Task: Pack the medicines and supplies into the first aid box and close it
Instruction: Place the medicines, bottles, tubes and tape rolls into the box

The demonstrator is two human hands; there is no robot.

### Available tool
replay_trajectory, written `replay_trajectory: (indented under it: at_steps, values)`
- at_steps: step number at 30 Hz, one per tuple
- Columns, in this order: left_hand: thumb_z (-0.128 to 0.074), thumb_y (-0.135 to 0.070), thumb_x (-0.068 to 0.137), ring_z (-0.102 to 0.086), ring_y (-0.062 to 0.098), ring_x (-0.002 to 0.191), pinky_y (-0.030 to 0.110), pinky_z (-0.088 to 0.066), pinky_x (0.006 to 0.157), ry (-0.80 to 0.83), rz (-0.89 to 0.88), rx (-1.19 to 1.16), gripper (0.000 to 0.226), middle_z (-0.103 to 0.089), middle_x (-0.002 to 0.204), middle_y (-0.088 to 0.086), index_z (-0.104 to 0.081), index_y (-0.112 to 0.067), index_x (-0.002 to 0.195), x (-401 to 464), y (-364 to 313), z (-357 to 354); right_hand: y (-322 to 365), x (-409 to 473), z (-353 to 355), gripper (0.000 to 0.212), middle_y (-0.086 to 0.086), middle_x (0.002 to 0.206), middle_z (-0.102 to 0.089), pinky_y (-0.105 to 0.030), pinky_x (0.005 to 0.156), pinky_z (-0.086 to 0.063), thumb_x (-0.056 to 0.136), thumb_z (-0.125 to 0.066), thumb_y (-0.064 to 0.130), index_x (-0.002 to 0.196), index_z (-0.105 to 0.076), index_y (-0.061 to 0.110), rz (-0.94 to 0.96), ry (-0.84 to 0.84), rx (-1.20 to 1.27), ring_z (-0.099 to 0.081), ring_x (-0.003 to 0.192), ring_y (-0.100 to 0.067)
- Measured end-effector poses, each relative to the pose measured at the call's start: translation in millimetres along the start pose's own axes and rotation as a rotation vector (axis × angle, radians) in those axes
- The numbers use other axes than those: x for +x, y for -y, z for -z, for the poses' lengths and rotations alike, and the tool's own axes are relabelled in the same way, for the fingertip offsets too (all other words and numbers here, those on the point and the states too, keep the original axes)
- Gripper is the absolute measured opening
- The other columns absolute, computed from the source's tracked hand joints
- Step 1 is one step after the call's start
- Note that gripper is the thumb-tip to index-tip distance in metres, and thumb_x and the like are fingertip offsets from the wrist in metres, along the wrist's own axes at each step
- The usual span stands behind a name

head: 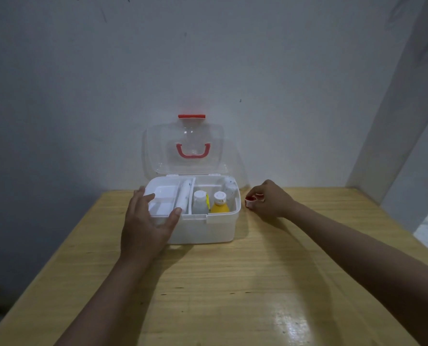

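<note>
Pale, scuffed wall [233,58] is filling the background, and a wooden table [233,283] is being pushed up against it, with a white pillar [395,146] standing at the right. Near the table's far edge, the first aid box [208,228] is being kept open, its clear lid [185,148] being held upright against the wall, with a red handle [193,151] on it and a red latch [191,116] at its top edge.

Inside the box, a white tray [163,196] is being seated in the left half, and a white tube [184,194] is being laid along the divider beside it. In the right half, a white-capped bottle [200,203] and a yellow bottle [220,204] are being stood upright side by side, with another pale container [229,187] being tucked behind them at the far right corner.

The left hand [145,221] is being rested on the box's front left corner, its fingers spread apart over the tray's rim and clamped on nothing. The right hand [270,199] is being held on the table just beside the box's right wall, its fingertips being pinched together around a small red-and-white item [250,201]; what exactly that item is cannot be told.
</note>
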State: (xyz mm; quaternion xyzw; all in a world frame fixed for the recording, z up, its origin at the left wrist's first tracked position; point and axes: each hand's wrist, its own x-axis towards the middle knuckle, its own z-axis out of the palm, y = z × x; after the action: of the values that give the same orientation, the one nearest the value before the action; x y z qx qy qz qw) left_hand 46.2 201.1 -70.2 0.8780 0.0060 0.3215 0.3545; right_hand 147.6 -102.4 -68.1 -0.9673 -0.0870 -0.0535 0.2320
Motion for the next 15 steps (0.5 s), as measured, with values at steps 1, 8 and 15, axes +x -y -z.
replay_trajectory:
  at_steps: [1, 8, 15]
  values:
    - [-0.071, -0.047, 0.074, -0.036, 0.027, 0.137, 0.046, -0.041, 0.100, 0.002, 0.001, 0.001, 0.066, -0.038, 0.150, 0.008, -0.052, -0.010, 0.126, -0.4, 0.0, 0.2, -1.8, 0.7, -1.7, 0.025, -0.001, 0.099, -0.054, -0.028, 0.077, -0.050, 0.074, -0.070, 0.039, 0.096, -0.071, 0.028, -0.003, -0.020, 0.000, -0.058, 0.085, -0.008]
    - [-0.070, -0.047, 0.075, -0.033, 0.024, 0.138, 0.040, -0.037, 0.103, 0.004, 0.001, -0.021, 0.065, -0.037, 0.150, 0.009, -0.052, -0.009, 0.124, -0.9, 0.4, 1.5, -4.7, 0.1, -0.5, 0.024, 0.000, 0.089, -0.055, -0.022, 0.061, -0.037, 0.073, -0.074, 0.039, 0.090, -0.072, 0.023, 0.011, -0.078, -0.006, -0.049, 0.072, -0.002]
    - [-0.070, -0.046, 0.075, -0.033, 0.026, 0.139, 0.038, -0.035, 0.104, 0.007, 0.001, -0.008, 0.065, -0.038, 0.149, 0.011, -0.052, -0.007, 0.124, -0.2, -0.5, 0.7, -0.2, -5.6, -0.4, 0.025, -0.001, 0.091, -0.051, -0.028, 0.070, -0.043, 0.076, -0.071, 0.039, 0.094, -0.073, 0.021, 0.013, -0.070, -0.052, -0.054, 0.078, -0.013]
